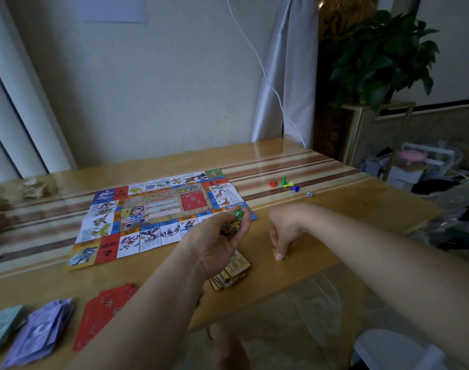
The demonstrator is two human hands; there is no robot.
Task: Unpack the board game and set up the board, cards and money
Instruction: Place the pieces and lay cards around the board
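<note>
Board (158,217) lies flat, long axis along the table's (361,217) far edge; left hand (217,244) grips coloured tokens (237,215); right hand (284,231) pinches a yellow piece (273,251); pawns (284,182) and die (309,193) beyond.

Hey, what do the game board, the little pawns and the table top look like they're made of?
Game board: thin printed paper or card, slightly glossy; it lies flat with fold creases. Pawns: likely moulded plastic, by their solid bright colours. Table top: striped wood look, glossy; reflections suggest varnish or a clear cover.
</note>
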